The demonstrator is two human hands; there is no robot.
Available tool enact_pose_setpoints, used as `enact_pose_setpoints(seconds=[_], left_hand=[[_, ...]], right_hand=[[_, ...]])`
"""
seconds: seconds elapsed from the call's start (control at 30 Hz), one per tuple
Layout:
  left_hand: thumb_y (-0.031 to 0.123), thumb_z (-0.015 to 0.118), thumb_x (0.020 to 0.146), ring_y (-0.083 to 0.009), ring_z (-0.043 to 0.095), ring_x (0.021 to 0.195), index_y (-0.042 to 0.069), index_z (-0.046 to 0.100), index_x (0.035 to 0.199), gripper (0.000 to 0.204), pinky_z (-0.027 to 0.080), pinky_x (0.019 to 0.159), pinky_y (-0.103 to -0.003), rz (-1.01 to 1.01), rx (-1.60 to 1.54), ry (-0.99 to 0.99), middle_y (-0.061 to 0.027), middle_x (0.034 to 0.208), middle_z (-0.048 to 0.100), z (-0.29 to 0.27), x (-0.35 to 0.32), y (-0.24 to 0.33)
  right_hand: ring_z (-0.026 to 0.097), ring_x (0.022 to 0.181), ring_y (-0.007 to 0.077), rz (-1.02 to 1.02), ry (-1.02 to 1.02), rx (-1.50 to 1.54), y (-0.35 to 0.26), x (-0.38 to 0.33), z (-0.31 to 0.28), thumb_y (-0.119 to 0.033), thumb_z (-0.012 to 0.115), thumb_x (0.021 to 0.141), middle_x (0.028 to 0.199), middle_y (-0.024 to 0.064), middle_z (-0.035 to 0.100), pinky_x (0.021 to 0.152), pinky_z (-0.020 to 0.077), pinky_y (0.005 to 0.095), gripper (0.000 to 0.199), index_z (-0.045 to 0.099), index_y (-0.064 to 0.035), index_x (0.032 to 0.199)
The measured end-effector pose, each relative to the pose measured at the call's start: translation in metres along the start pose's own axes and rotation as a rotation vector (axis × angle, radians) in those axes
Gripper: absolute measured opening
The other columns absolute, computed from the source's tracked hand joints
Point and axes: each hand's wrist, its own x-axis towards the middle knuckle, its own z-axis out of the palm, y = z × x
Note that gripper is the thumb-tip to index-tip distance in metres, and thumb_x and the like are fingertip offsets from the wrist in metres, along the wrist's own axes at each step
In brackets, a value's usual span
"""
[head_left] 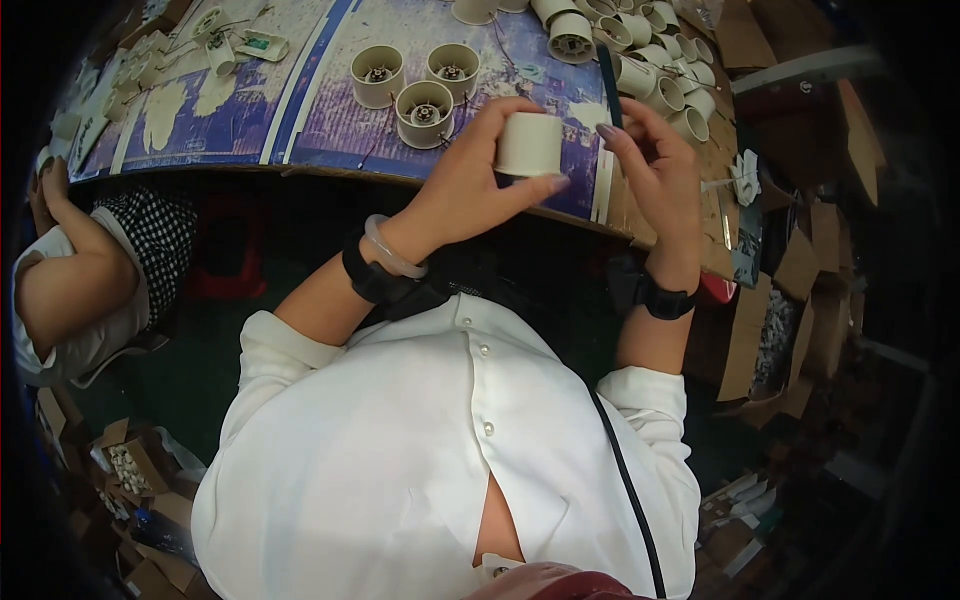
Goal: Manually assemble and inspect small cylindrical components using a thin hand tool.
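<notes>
My left hand (pixel 470 185) is closed round a cream cylindrical housing (pixel 530 143), its smooth side facing me, above the table's front edge. Just right of it, my right hand (pixel 662 165) pinches a slim dark flat tool (pixel 609 82) between thumb and fingers, pointing away from me. What kind of tool it is cannot be made out. Beyond my left hand, three similar housings stand upright with metal parts inside: one at the left (pixel 378 77), one at the right (pixel 452 73), and one nearest me (pixel 424 114). Thin wires trail from them.
A pile of cream housings (pixel 650 60) covers the table's far right. More parts and a small tray (pixel 262 45) lie at the far left, near a co-worker's arm (pixel 85 270). Cardboard boxes (pixel 770 340) with small parts stand on the right, others (pixel 135 465) at lower left.
</notes>
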Motion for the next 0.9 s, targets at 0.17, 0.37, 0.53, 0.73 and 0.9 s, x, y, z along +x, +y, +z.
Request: enact_pose_setpoints(seconds=[0.17, 0.37, 0.53, 0.73, 0.9], left_hand=[[0.016, 0.056, 0.096, -0.0258, 0.061, 0.11, 0.001, 0.044, 0.131, 0.04, 0.052, 0.09, -0.041, -0.355, -1.084, -0.115, -0.0164, 0.13, 0.051, -0.001, 0.002, -0.004], [0.022, 0.042, 0.103, -0.028, 0.056, 0.119, 0.006, 0.029, 0.141, 0.044, 0.05, 0.099, -0.043, -0.431, -1.496, -0.321, -0.0156, 0.132, 0.049, -0.001, 0.002, -0.037], [0.023, 0.037, 0.104, -0.0291, 0.052, 0.124, 0.012, 0.02, 0.146, 0.046, 0.048, 0.1, -0.046, -0.378, -1.395, -0.125, -0.0159, 0.137, 0.044, 0.006, 0.001, -0.014], [0.019, 0.038, 0.104, -0.028, 0.049, 0.126, 0.015, 0.024, 0.144, 0.043, 0.048, 0.101, -0.047, -0.329, -1.399, -0.148, -0.0154, 0.138, 0.042, 0.005, -0.002, -0.008], [0.014, 0.041, 0.102, -0.0258, 0.049, 0.125, 0.013, 0.025, 0.142, 0.043, 0.047, 0.099, -0.043, -0.295, -1.403, -0.147, -0.0139, 0.135, 0.044, 0.006, -0.004, -0.008]], right_hand=[[0.058, 0.064, 0.0216, 0.104, -0.007, -0.526, 0.038, -0.02, 0.006, -0.013, 0.071, 0.086, 0.082, 0.011, 0.065, 0.061, 0.0464, 0.0294, 0.023, 0.066, -0.0035, 0.107], [0.06, 0.074, 0.0227, -0.237, 0.335, -0.451, 0.022, -0.042, 0.015, -0.01, 0.076, 0.08, 0.088, 0.0084, 0.065, 0.067, 0.0487, 0.0329, 0.022, 0.069, -0.0055, 0.101], [0.057, 0.081, 0.0233, -0.579, 0.391, -0.356, -0.006, -0.053, 0.039, -0.007, 0.08, 0.074, 0.091, 0.0057, 0.064, 0.07, 0.0457, 0.034, 0.026, 0.071, -0.0099, 0.098], [0.053, 0.085, 0.0215, -0.589, 0.371, -0.394, -0.005, -0.049, 0.054, -0.007, 0.082, 0.07, 0.097, 0.004, 0.063, 0.071, 0.0413, 0.0312, 0.028, 0.073, -0.0144, 0.095], [0.051, 0.084, 0.0218, -0.614, 0.384, -0.402, -0.002, -0.046, 0.058, -0.009, 0.084, 0.069, 0.1, 0.0039, 0.062, 0.071, 0.0409, 0.0315, 0.026, 0.075, -0.0164, 0.092]])
